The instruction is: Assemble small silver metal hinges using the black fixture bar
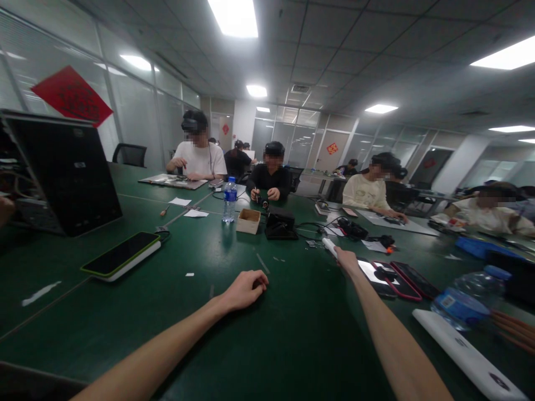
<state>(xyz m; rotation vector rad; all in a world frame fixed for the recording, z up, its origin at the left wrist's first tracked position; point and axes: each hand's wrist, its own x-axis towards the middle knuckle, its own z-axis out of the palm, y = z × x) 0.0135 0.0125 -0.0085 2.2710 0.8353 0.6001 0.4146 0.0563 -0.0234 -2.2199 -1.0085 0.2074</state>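
Note:
My left hand rests on the green table, its fingers loosely curled with nothing visible in them. Farther forward and to the right, my right hand is closed on a slim white bar-shaped object, which points away to the left. Its exact kind is not clear, and part of it is hidden by the fingers. Just right of that hand lie a bright-screened device with a dark item on it and a red-edged phone.
Ahead stand a small open cardboard box, a water bottle and a black case. A green-edged phone and a computer tower are left. Another bottle and a white device lie right. Several people sit around.

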